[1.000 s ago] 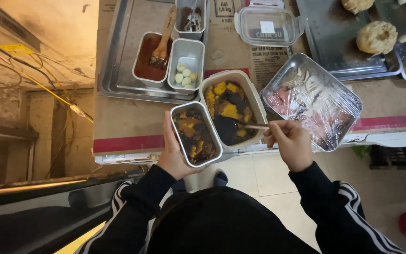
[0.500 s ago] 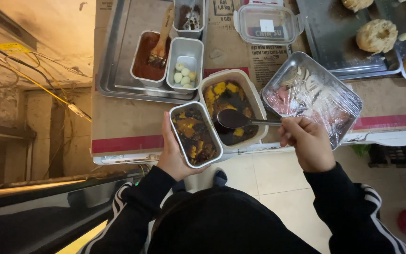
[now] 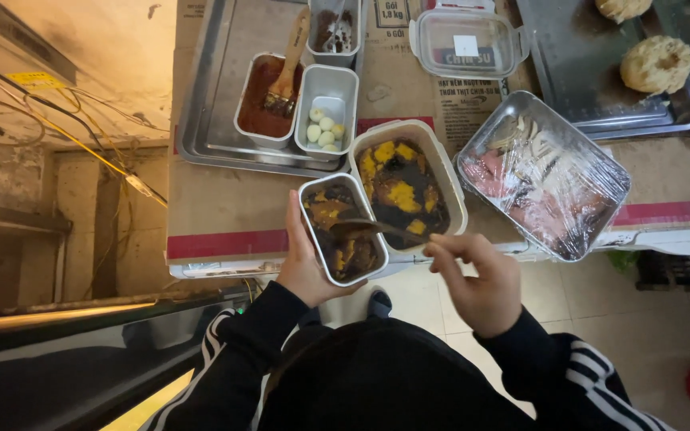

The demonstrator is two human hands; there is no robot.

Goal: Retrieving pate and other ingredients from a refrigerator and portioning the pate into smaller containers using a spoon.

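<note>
My left hand (image 3: 307, 263) cups a small metal container (image 3: 313, 209) of dark and orange food at the table's near edge. My right hand (image 3: 479, 281) grips the handle of a spoon (image 3: 365, 228), whose bowl lies over the small container's contents. Just right of it stands a larger cream tub (image 3: 446, 172) filled with dark sauce and yellow chunks.
A steel tray (image 3: 216, 120) holds a container of red sauce with a brush (image 3: 287, 73) and one with small white balls (image 3: 326, 128). A film-wrapped foil tray (image 3: 545, 175) sits to the right. Farther back are a lidded clear box (image 3: 466, 41) and buns (image 3: 655, 64) on a dark tray.
The spoon has moved left from the large tub to over the small container. My right hand has drawn back toward me and lower.
</note>
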